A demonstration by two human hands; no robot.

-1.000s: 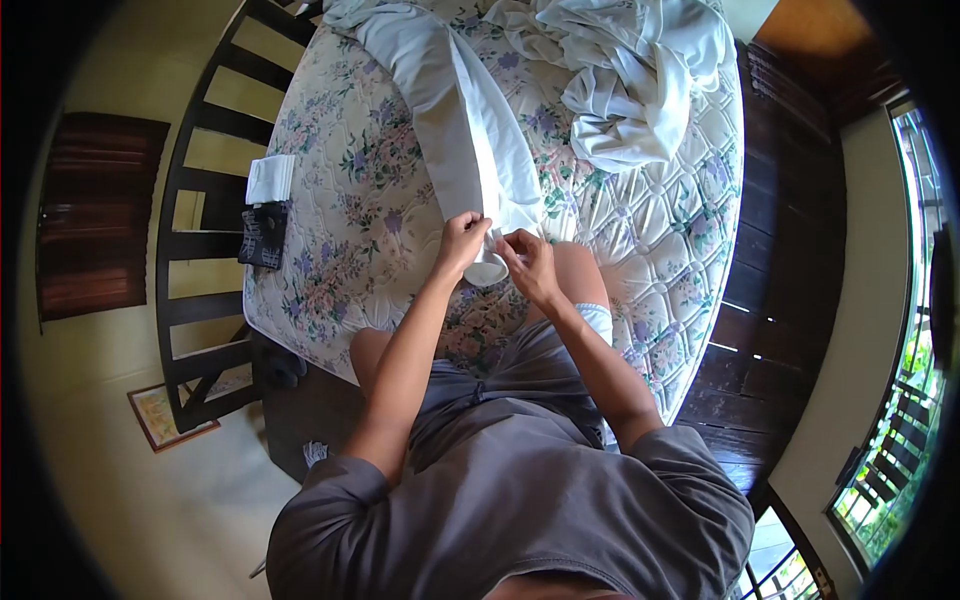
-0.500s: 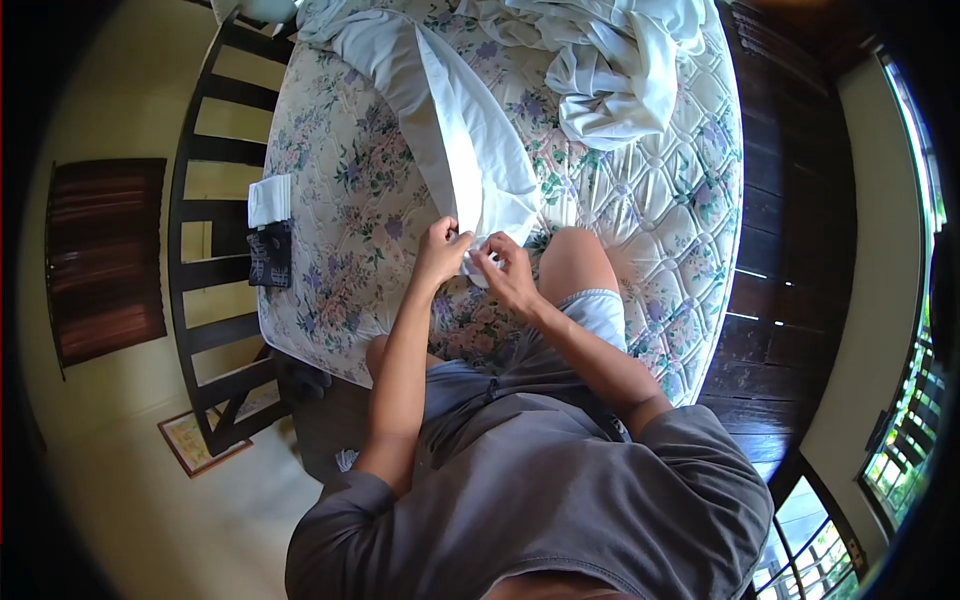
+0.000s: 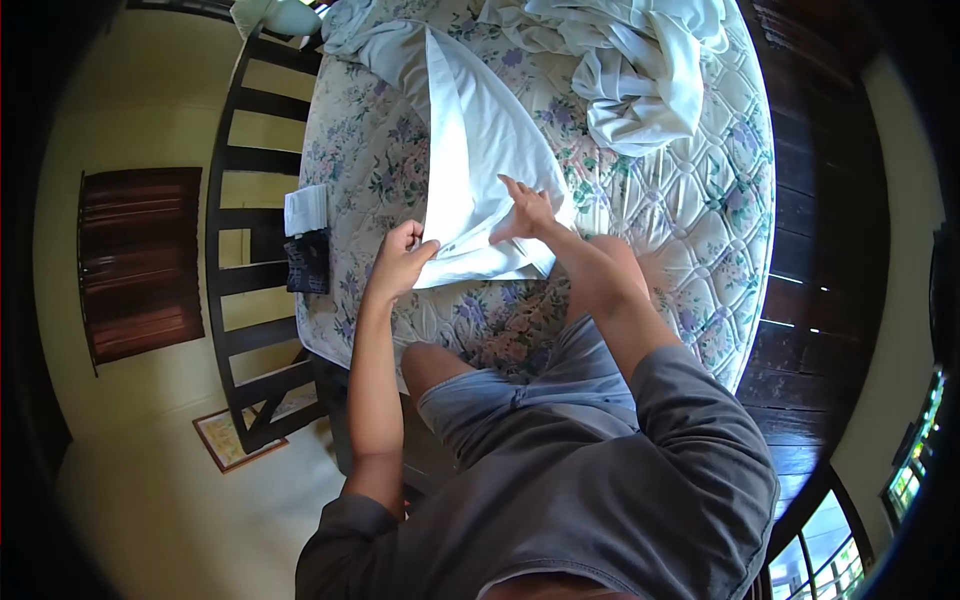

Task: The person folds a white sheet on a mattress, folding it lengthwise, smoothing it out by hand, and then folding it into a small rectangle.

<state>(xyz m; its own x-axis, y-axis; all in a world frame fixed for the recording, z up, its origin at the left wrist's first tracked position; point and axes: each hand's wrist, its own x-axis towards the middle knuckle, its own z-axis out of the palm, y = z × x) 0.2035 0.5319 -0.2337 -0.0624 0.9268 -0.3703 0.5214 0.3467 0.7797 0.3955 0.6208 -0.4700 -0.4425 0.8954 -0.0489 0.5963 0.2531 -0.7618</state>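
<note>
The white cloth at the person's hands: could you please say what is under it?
The floral mattress shows along both sides of the white cloth; anything directly beneath is covered.

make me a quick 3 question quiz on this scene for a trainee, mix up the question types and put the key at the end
1. Multiple choice: as the wearer sees it, where on the floral mattress does the bunched white cloth lie?
A) near left
B) far right
C) near right

2. True or false: the right hand is open rather than clenched.

3. Fill in: the left hand grips an edge of the ____.

Key:
1. B
2. True; its fingers are extended.
3. white sheet
</note>
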